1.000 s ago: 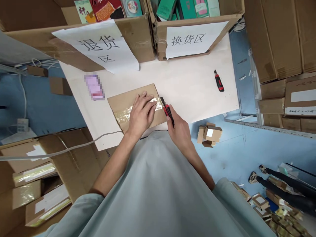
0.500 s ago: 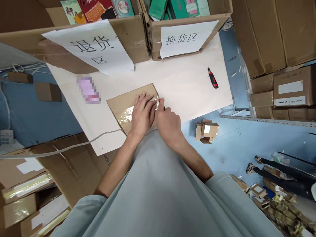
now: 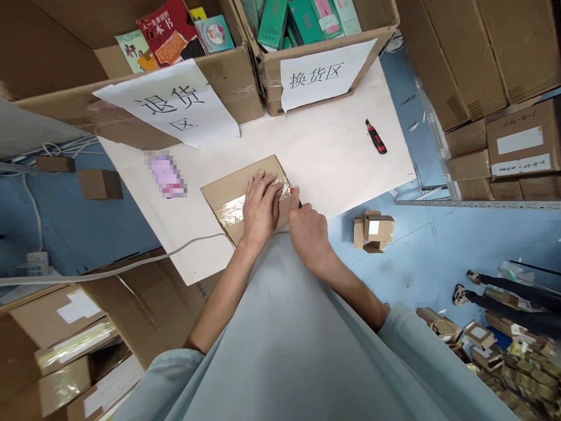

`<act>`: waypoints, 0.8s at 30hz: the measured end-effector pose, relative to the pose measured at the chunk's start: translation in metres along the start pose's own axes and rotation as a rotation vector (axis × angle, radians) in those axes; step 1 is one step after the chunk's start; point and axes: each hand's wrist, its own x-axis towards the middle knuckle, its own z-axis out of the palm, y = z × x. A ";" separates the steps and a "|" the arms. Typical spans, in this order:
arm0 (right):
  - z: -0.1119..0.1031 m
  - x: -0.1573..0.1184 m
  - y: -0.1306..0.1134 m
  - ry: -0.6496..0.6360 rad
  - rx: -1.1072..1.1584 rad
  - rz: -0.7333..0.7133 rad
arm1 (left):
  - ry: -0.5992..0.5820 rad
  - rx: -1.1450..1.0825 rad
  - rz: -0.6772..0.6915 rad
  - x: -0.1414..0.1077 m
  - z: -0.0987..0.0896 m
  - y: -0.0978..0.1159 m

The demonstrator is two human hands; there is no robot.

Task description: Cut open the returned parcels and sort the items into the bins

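A flat cardboard box (image 3: 219,188) with shiny clear tape across its top lies near the front edge of the white table. My left hand (image 3: 262,207) rests on the box with its fingers stretched out over the tape. At the box's right edge, my right hand (image 3: 309,228) is closed around a box cutter (image 3: 293,190); a bit of red and black shows above the fist. Its blade is hidden, so I cannot tell how deep it sits in the taped edge. A second red and black box cutter (image 3: 376,137) lies on the table farther right.
Two open cartons with paper signs (image 3: 328,75) stand at the back, holding books (image 3: 170,35) and green boxes (image 3: 272,24). A blurred purple item (image 3: 166,173) lies at left. A grey cable (image 3: 175,252) crosses the table's left edge. A person's legs (image 3: 504,298) show at right.
The whole view has shifted slightly, so things appear a little lower. Both hands keep their places on the box, and the right hand still grips the box cutter at its edge.
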 end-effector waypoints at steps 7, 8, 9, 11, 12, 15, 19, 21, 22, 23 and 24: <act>0.003 -0.001 0.001 -0.007 0.075 0.013 | -0.004 0.009 0.002 -0.005 0.002 0.004; 0.004 0.000 0.002 0.007 0.070 0.005 | -0.003 0.012 -0.002 -0.005 0.001 0.004; 0.005 0.000 0.003 0.016 0.061 -0.001 | -0.001 0.016 -0.007 -0.004 0.001 0.004; 0.008 -0.005 0.006 0.006 0.034 -0.001 | 0.005 0.025 -0.014 -0.004 0.001 0.003; 0.011 -0.008 0.009 -0.013 0.021 0.004 | 0.007 0.030 -0.015 -0.005 0.002 0.003; 0.016 -0.015 0.017 -0.072 0.007 0.011 | 0.014 0.051 -0.011 -0.008 0.005 0.003; 0.014 -0.016 0.029 -0.103 0.025 -0.020 | 0.014 0.055 -0.016 -0.009 0.005 0.002; 0.009 -0.023 0.037 -0.114 0.040 -0.048 | 0.015 0.059 -0.011 -0.007 0.002 0.003; 0.007 -0.028 0.042 -0.108 0.053 -0.065 | 0.020 0.066 -0.007 -0.007 -0.001 0.004; 0.006 -0.034 0.048 -0.089 0.074 -0.083 | 0.027 0.075 -0.002 -0.007 -0.005 0.004; 0.005 -0.038 0.054 -0.055 0.104 -0.095 | 0.039 0.084 0.001 -0.008 -0.009 0.004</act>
